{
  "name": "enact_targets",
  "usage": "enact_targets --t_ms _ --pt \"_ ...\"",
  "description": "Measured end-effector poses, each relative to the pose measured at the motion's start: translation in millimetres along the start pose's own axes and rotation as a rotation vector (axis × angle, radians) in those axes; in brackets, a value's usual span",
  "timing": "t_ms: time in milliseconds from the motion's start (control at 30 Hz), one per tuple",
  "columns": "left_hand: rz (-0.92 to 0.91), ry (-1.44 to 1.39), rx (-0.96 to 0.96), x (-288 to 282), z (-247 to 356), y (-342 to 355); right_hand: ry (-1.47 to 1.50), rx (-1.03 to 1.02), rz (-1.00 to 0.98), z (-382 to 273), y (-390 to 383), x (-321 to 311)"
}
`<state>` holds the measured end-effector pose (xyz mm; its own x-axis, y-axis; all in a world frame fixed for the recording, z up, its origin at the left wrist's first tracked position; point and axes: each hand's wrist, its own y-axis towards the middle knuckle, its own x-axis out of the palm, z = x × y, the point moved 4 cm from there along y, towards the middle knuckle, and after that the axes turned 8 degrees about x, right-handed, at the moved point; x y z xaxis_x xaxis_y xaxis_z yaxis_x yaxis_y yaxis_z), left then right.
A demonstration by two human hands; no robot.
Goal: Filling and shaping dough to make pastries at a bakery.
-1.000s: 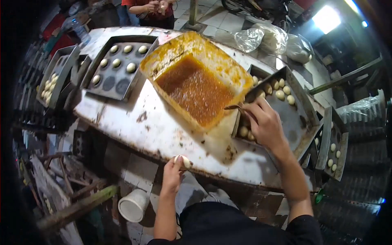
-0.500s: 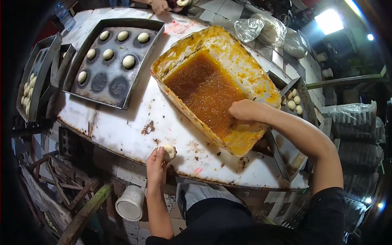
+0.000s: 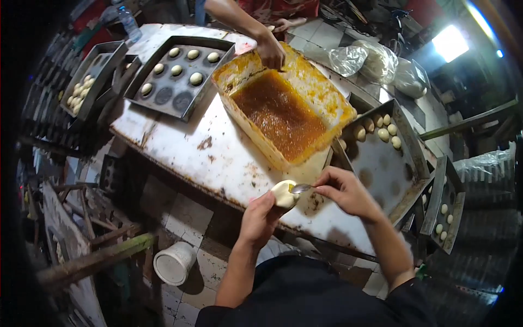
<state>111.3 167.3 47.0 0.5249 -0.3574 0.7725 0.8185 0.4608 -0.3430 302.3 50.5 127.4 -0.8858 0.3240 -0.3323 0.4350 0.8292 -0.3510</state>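
Observation:
My left hand point(image 3: 258, 217) is closed on a pale piece of dough point(image 3: 284, 194), held just past the table's near edge. A bit of yellow-orange filling shows on the dough under the tip of a metal spoon point(image 3: 300, 188). My right hand point(image 3: 348, 193) pinches the spoon's handle, its bowl touching the dough. Beyond both hands stands a large rectangular tub point(image 3: 251, 143) smeared with orange, with a layer of glossy orange-brown filling point(image 3: 278, 111) inside. Another person's hand point(image 3: 271, 52) reaches over the tub's far rim.
A metal tray point(image 3: 188, 111) with several dough balls stands at the left, and more trays point(image 3: 87, 101) beyond it. On the right lies a tray point(image 3: 376, 158) with several dough balls. A white bucket point(image 3: 174, 264) sits on the floor. Plastic bags point(image 3: 376, 60) lie at the back right.
My right hand has come out of the tub with a spoon and moved to the dough. My left hand has moved right and up. The other person's arm has reached in over the tub.

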Motion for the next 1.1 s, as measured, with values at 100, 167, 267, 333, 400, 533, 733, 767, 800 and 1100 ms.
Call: enact_targets --t_ms 100,167,267,333,400,533,733,767,800,1100 --pt "0.047 -0.089 -0.011 36 -36 -28 0.294 -0.149 0.262 65 -48 37" --pt "0.197 0.047 -0.046 40 -60 -51 0.396 -0.194 0.365 104 -76 50" --pt "0.171 -0.109 0.309 22 -94 -68 0.228 -0.248 0.462 150 -117 54" --pt "0.161 -0.103 0.32 27 -108 -94 -0.07 -0.236 0.641 195 -132 45" --pt "0.062 -0.045 0.266 48 -112 -124 -0.457 -0.142 0.805 245 -143 30" --pt "-0.05 0.165 0.231 84 -119 -183 -0.264 -0.203 0.623 230 -165 18" --pt "-0.127 0.553 0.329 95 -134 -268 0.504 -0.435 -0.216 61 -269 69" --pt "-0.082 0.574 0.36 99 -134 -284 0.492 -0.447 -0.22 58 -280 78" --pt "-0.085 0.57 0.377 99 -133 -299 0.555 -0.42 -0.255 57 -292 90" --pt "-0.019 0.062 0.654 -2 -155 -410 0.454 -0.374 -0.215 45 -413 216"
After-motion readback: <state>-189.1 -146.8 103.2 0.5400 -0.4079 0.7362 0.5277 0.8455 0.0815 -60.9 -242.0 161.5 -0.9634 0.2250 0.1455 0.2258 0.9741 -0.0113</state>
